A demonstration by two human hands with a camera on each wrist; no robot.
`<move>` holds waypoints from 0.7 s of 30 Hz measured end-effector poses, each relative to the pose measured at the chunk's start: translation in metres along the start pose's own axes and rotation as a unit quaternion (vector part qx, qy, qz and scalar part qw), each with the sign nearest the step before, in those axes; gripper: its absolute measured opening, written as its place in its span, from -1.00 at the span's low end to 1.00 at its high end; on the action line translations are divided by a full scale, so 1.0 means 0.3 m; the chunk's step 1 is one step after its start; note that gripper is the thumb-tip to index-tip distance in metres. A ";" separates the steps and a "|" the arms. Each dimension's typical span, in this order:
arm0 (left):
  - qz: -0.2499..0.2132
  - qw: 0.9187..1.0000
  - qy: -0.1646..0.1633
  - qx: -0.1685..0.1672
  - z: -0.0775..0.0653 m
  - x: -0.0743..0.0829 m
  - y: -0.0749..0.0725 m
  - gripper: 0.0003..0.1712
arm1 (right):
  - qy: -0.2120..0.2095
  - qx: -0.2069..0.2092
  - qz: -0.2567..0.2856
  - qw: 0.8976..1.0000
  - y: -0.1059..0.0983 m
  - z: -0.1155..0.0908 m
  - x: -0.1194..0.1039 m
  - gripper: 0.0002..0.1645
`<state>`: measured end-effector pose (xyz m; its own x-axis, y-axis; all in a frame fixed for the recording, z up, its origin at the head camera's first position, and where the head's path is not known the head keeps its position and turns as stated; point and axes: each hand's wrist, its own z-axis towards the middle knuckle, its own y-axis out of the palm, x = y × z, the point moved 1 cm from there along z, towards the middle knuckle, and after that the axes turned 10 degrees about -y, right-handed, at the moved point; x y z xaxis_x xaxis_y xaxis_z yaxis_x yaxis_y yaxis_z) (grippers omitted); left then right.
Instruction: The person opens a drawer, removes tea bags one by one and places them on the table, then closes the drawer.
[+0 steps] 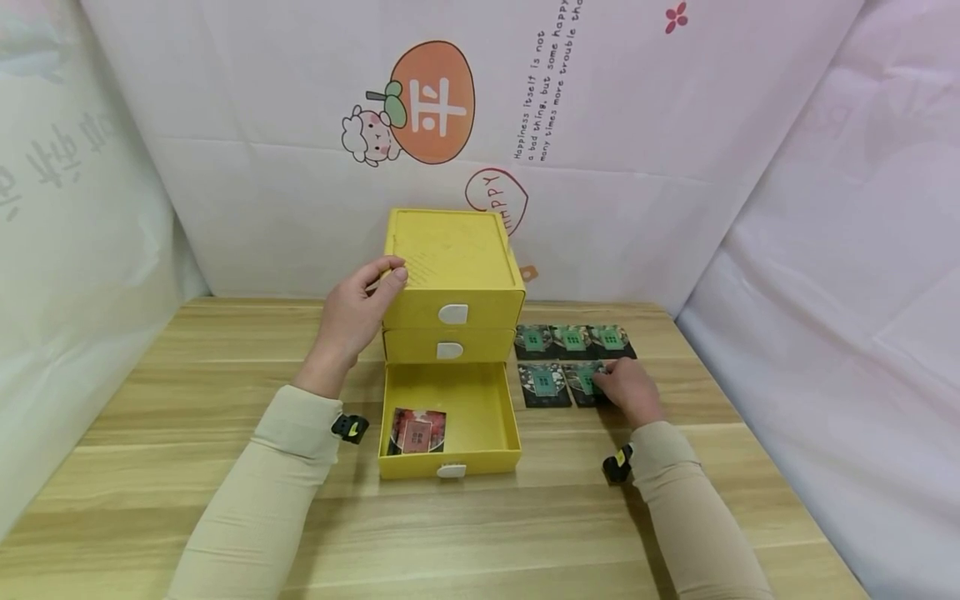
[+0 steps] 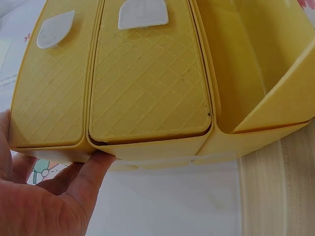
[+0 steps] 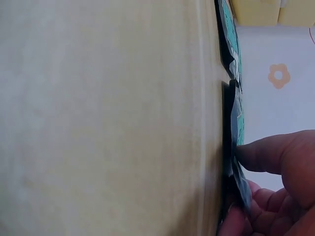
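Observation:
A yellow drawer cabinet (image 1: 454, 310) stands on the table with its bottom drawer (image 1: 487, 400) pulled out. One flat packet with a red label (image 1: 418, 432) lies in that drawer. My left hand (image 1: 360, 304) holds the cabinet's upper left corner, with digits over the top edge and fingers (image 2: 91, 179) against the side. To the right of the cabinet, my right hand (image 1: 632, 389) pinches the edge of a flat black packet with a green label (image 3: 235, 128) between thumb and fingers. That edge is bent up from the table; the fingers partly hide the packet.
Three green-labelled packets (image 1: 572, 339) lie in a back row right of the cabinet. Another packet (image 1: 545, 385) lies left of the pinched one. White tab handles (image 1: 452, 314) mark the drawers. A printed cloth (image 1: 630, 225) hangs behind the wooden table (image 1: 450, 533).

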<state>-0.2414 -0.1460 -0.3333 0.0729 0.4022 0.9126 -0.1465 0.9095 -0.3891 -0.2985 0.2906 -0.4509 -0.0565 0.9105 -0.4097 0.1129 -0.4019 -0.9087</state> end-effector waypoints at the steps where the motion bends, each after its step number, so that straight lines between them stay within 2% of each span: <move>1: 0.000 1.000 0.000 0.000 0.000 0.001 0.000 -0.31 | 0.003 -0.001 -0.001 1.000 0.000 0.000 -0.001 -0.49; 5: -0.003 1.000 0.003 0.000 -0.001 0.003 -0.001 -0.32 | 0.021 -0.007 0.003 1.000 -0.003 -0.005 -0.004 -0.51; 9: -0.004 1.000 0.006 0.001 -0.002 0.003 0.000 -0.33 | 0.024 -0.005 -0.005 1.000 -0.003 -0.012 -0.005 -0.62; 14: -0.002 1.000 0.008 0.003 -0.001 0.001 0.000 -0.34 | 0.022 -0.007 -0.004 1.000 -0.002 -0.015 -0.004 -0.63; 19: -0.004 1.000 0.011 0.004 0.000 0.000 0.000 -0.35 | 0.015 -0.003 0.002 1.000 -0.001 -0.017 -0.006 -0.52; 21: -0.004 1.000 0.012 0.005 0.000 0.000 0.000 -0.35 | 0.012 -0.003 0.002 1.000 -0.003 -0.020 -0.007 -0.57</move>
<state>-0.2414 -0.1460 -0.3333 0.0970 0.3974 0.9125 -0.1553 0.9116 -0.3805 -0.2926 0.2897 -0.4486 -0.0329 0.9113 -0.4104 0.1183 -0.4042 -0.9070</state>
